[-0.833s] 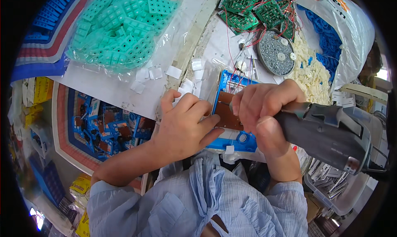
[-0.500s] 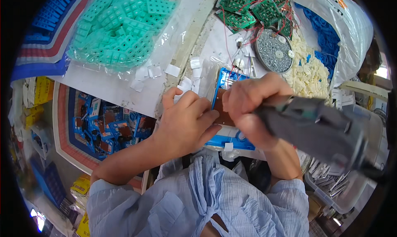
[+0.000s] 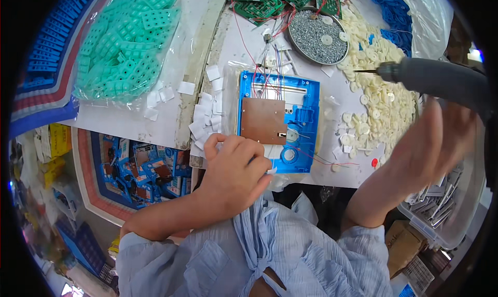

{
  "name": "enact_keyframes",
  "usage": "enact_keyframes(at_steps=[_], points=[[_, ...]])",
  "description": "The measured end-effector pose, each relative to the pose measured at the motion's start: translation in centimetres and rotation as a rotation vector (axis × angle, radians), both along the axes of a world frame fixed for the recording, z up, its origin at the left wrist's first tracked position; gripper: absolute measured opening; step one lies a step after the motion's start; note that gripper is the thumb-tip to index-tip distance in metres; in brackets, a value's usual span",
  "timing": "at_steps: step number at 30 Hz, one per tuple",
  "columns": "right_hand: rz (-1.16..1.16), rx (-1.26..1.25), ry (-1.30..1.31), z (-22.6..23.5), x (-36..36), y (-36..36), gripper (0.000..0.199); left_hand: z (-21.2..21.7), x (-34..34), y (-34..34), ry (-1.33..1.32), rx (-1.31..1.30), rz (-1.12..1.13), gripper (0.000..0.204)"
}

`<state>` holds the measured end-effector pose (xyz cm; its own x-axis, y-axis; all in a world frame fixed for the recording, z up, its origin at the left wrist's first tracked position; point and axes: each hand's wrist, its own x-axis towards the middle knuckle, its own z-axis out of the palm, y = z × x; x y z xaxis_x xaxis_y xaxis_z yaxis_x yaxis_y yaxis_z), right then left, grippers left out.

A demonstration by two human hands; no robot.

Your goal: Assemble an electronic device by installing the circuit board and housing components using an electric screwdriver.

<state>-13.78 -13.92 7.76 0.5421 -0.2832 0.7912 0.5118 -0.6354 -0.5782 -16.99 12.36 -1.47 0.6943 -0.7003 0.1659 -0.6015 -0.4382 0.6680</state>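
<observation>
A blue plastic case (image 3: 314,105) lies on the white worktop, a brown circuit board (image 3: 263,120) inside it and thin wires running out of its far edge. My left hand (image 3: 233,167) is closed over the case's near left corner, fingers curled. Beside its thumb, a small white square (image 3: 273,170) sits on the near edge. To the right, my blurred right hand (image 3: 433,141) is raised beside a dark grey electric screwdriver (image 3: 436,76), whose bit points left above cream plastic parts. Whether those fingers still grip the tool is smeared by motion.
A round dish of screws (image 3: 316,40) stands behind the case, near green circuit boards (image 3: 259,6). Cream plastic pieces (image 3: 384,97) spread to the right. At left lie a bag of turquoise keypads (image 3: 129,48) and white paper squares (image 3: 205,115). A clear bin (image 3: 451,235) stands lower right.
My right hand and the screwdriver have swung away from the case to the right, uncovering the board. The tool has turned level, bit leftward. My left hand stays by the case; the whole view has shifted.
</observation>
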Motion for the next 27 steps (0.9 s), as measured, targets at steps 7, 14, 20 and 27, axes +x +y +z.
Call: enact_keyframes(at_steps=[7, 14, 20, 27], points=[[0.437, 0.028, 0.753, -4.9, -5.6, 2.5, 0.019, 0.9, 2.6, 0.4, 0.021, 0.005, 0.027, 0.020], [0.655, -0.064, 0.917, -6.9, -2.4, 4.3, 0.023, 0.2, 4.3, 0.3, 0.016, -0.163, -0.014, 0.023], [0.754, 0.091, 1.094, -7.0, -1.1, 4.7, 0.025, 0.1, 4.5, 0.1, 0.157, -0.263, 0.036, 0.020], [0.640, 0.221, 1.062, -8.0, -2.2, 4.9, 0.011, -0.2, 4.6, 0.9, 0.157, -0.125, 0.036, 0.014]])
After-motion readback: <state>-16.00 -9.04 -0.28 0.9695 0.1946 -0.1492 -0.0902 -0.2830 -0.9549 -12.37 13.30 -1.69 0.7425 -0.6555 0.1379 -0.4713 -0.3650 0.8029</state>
